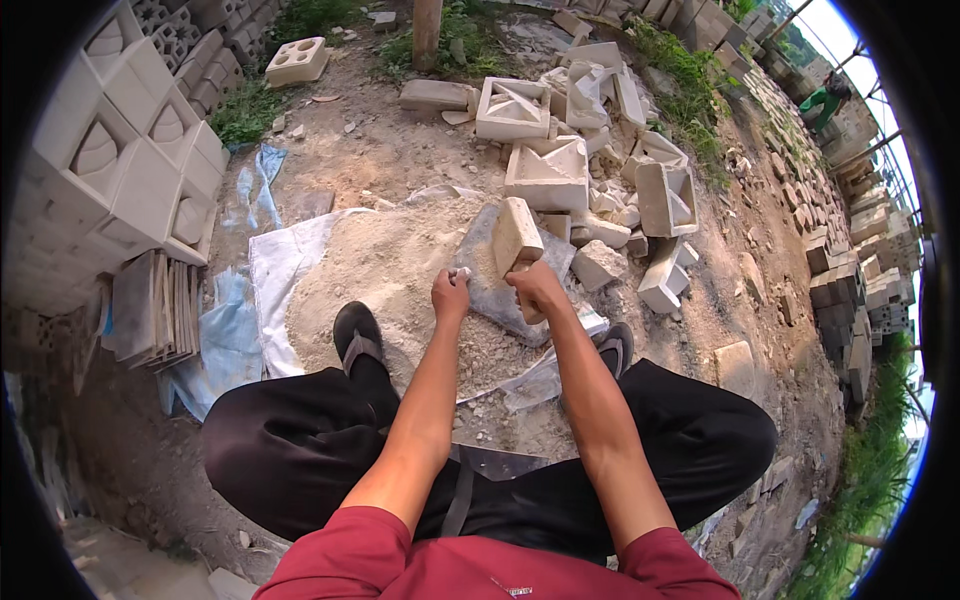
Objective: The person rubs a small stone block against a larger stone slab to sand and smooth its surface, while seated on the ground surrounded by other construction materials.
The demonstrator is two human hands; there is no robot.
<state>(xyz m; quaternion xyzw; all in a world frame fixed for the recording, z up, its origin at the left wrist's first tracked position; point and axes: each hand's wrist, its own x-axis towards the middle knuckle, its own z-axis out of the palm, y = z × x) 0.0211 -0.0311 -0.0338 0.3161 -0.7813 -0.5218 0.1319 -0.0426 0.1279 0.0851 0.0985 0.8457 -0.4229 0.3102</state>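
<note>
My right hand [541, 288] is wrapped round the handle of a wooden mallet [517, 232]. Its blocky pale head is raised on the far side of my fist, above a flat grey slab [478, 245]. To the left, over the slab's edge, my left hand [450, 294] is closed with a small whitish lump [463, 272] showing at its fingertips; it looks like a chunk of broken block. A heap of pale crushed grit [350, 260] lies beside the slab on a white sheet [275, 290].
Beyond the slab, broken patterned concrete blocks [547, 172] are piled with rubble. Stacked blocks [140, 130] and upright thin boards [150, 305] stand at left, near blue plastic sheeting [232, 330]. A post [426, 35] rises far off. A person in green [822, 103] is at far right.
</note>
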